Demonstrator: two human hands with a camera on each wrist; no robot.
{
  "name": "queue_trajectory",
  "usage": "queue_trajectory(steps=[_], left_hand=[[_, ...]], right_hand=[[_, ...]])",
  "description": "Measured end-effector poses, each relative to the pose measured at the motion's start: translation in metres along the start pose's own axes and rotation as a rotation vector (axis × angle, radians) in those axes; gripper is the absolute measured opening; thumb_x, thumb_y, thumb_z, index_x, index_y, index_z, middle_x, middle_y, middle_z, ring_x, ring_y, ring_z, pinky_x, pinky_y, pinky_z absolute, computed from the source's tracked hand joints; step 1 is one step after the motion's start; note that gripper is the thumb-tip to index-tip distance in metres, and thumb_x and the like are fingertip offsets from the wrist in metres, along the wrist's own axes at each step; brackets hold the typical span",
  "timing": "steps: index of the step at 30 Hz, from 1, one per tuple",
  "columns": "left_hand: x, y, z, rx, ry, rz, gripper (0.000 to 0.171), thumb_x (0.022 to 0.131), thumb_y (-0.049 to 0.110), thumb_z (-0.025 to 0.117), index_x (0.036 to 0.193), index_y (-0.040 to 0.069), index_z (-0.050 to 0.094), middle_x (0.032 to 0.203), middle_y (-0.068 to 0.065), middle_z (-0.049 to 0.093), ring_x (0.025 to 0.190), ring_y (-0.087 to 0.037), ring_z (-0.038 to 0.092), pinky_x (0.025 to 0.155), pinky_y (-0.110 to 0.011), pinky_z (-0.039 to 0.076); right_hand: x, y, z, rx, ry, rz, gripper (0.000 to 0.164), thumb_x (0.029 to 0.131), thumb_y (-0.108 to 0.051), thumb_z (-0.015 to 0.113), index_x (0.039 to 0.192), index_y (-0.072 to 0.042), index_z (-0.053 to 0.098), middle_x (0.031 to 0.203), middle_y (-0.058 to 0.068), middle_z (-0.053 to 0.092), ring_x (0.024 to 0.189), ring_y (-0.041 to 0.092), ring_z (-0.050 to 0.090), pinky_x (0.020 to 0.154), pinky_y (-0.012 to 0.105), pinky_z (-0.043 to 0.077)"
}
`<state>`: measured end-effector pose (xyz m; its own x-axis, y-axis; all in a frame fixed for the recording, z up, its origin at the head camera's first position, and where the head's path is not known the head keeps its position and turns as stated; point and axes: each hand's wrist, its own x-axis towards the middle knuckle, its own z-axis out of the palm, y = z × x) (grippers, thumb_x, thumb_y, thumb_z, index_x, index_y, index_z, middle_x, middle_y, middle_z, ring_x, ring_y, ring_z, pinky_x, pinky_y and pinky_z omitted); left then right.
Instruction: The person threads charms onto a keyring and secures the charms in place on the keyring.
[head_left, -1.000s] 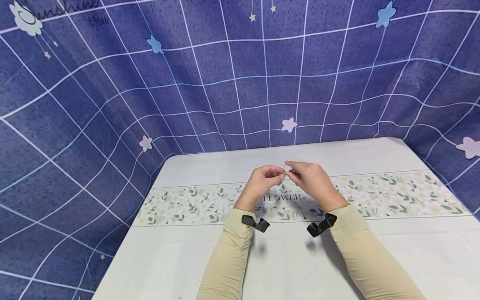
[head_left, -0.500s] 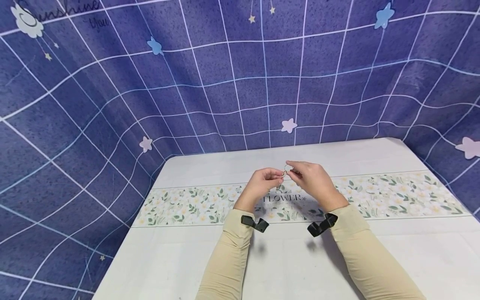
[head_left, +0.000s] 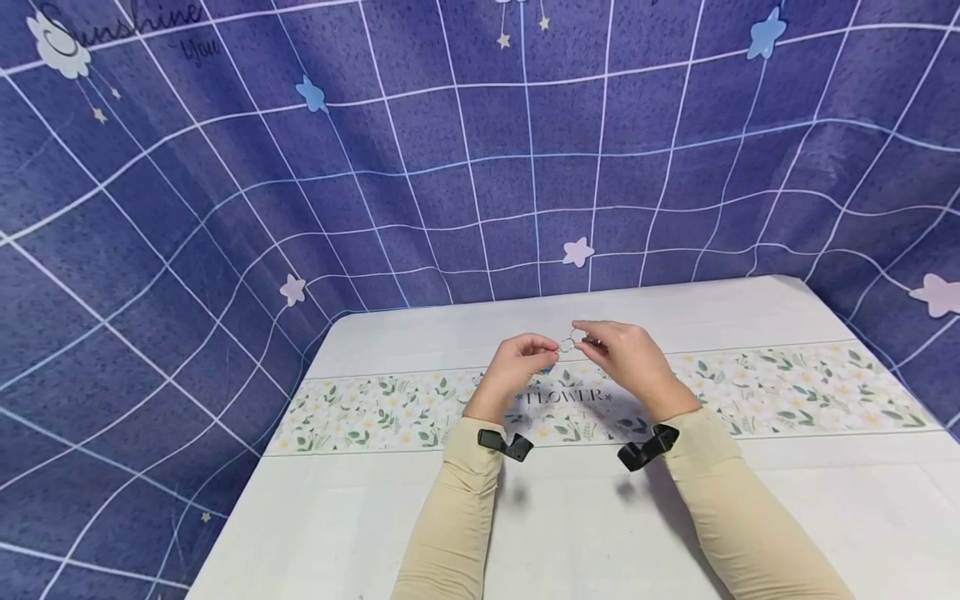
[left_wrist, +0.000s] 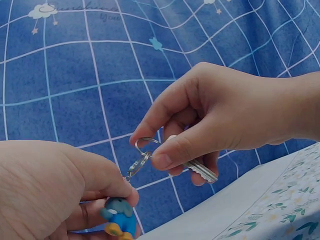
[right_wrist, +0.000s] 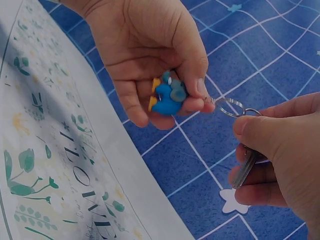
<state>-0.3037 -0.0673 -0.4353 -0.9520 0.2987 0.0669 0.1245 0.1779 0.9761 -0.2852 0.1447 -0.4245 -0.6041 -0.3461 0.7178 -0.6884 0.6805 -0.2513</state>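
My left hand (head_left: 516,362) pinches between thumb and fingertips the short chain end of a keychain. Its small blue elephant figure (right_wrist: 169,101), with yellow feet, hangs against the curled fingers. A silver clasp (left_wrist: 136,166) stretches from there toward my right hand (head_left: 624,348). That hand pinches a thin key ring (left_wrist: 145,139) between thumb and forefinger. A silver key (left_wrist: 204,171) lies along its lower fingers, its head partly hidden by the thumb. Clasp and ring meet in the gap between the hands, above the table.
Below the hands is a white tablecloth (head_left: 555,517) with a floral band (head_left: 360,408) and printed lettering. A blue gridded curtain (head_left: 480,192) with stars hangs behind and along the left side. Black straps (head_left: 506,445) sit at both wrists.
My left hand has drawn slightly left, away from the right. The metal loops between the hands show more, and a bit of the blue elephant figure appears under the left hand.
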Motion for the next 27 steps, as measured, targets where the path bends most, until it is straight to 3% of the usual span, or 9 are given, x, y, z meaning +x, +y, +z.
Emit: queue_trajectory(steps=[5,11,15,20,23,27], left_hand=[[0.001,0.001,-0.002,-0.111,0.021,0.0,0.024,0.096,0.006,0.067,0.115,-0.009,0.064,0.087,-0.001,0.066,0.086,-0.026,0.068,0.076,-0.032,0.058],[0.001,-0.001,-0.006,-0.186,0.067,0.008,0.015,0.095,0.003,0.066,0.109,-0.003,0.067,0.087,-0.003,0.066,0.076,-0.015,0.064,0.068,-0.029,0.057],[0.002,-0.005,-0.009,-0.172,0.079,0.034,0.017,0.097,0.008,0.067,0.11,-0.002,0.069,0.092,-0.004,0.071,0.077,-0.013,0.066,0.07,-0.028,0.057],[0.003,-0.008,-0.015,-0.208,0.076,0.045,0.024,0.098,0.006,0.066,0.115,-0.01,0.067,0.1,-0.011,0.075,0.078,-0.011,0.067,0.073,-0.025,0.058],[0.004,-0.009,-0.017,-0.25,0.068,0.049,0.023,0.098,0.002,0.064,0.116,-0.012,0.066,0.105,-0.015,0.074,0.079,-0.01,0.067,0.075,-0.024,0.058],[0.004,-0.01,-0.02,-0.255,0.069,0.012,0.023,0.098,0.0,0.063,0.119,-0.01,0.066,0.101,-0.011,0.069,0.08,-0.011,0.067,0.079,-0.026,0.058]], right_hand=[[0.001,0.003,-0.001,0.03,0.004,0.024,0.033,0.09,-0.008,0.077,0.123,-0.005,0.072,0.098,0.011,0.075,0.071,0.018,0.068,0.067,0.037,0.058],[0.0,0.008,-0.002,0.078,0.009,0.073,0.036,0.09,-0.009,0.077,0.125,-0.007,0.07,0.09,0.007,0.074,0.065,0.013,0.062,0.061,0.035,0.054],[-0.002,0.011,-0.005,0.122,0.019,0.121,0.034,0.09,-0.009,0.077,0.123,-0.007,0.07,0.083,0.004,0.073,0.064,0.015,0.063,0.062,0.037,0.054],[-0.004,0.016,-0.008,0.204,0.025,0.207,0.025,0.09,-0.008,0.077,0.114,-0.004,0.073,0.092,0.009,0.077,0.075,0.022,0.072,0.068,0.038,0.059],[-0.004,0.02,-0.008,0.236,0.03,0.27,0.015,0.091,-0.009,0.075,0.106,-0.005,0.076,0.089,0.008,0.076,0.069,0.018,0.068,0.062,0.03,0.056],[-0.007,0.023,-0.006,0.278,0.028,0.366,0.011,0.094,-0.01,0.073,0.104,-0.007,0.078,0.075,0.006,0.071,0.059,0.013,0.058,0.051,0.024,0.046]])
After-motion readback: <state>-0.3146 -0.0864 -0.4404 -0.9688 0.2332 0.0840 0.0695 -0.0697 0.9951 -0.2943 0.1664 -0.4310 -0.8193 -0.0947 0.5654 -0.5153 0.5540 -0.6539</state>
